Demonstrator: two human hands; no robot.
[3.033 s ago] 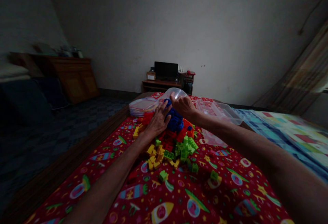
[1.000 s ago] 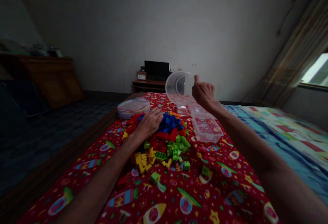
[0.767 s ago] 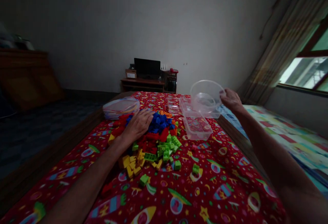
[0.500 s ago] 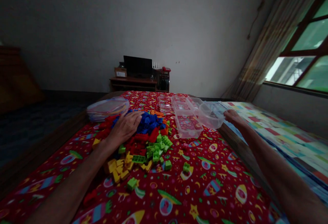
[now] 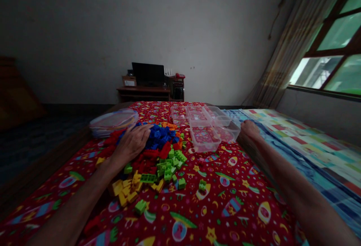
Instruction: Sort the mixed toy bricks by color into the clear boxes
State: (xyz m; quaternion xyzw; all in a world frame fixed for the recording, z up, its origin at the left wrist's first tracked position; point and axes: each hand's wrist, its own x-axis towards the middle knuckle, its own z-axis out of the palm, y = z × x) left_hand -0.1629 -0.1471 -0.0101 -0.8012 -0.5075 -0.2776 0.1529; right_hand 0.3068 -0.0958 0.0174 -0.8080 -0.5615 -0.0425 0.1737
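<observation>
My left hand (image 5: 134, 141) lies over the left side of a heap of blue toy building bricks (image 5: 160, 136), its fingers stretched out and no brick visibly gripped. Around it are red bricks (image 5: 145, 161), green bricks (image 5: 166, 168) and yellow bricks (image 5: 125, 191). On the right, my right hand (image 5: 249, 129) is closed at the outer rim of a clear plastic container (image 5: 231, 131). This container stands against a row of other clear containers (image 5: 205, 147), and its contours partly blend with theirs.
A stack of round-edged clear lids (image 5: 114, 122) sits left of the bricks. The patterned red cloth (image 5: 222, 216) covers the table. Beside it, on the right, is a bed with a checkered cover (image 5: 304, 137). A desk with a monitor (image 5: 148, 74) stands at the far wall.
The clear container at my right hand has gone from a tilted pose to sitting lower against the others. My left hand stays on the bricks. The view has shifted slightly.
</observation>
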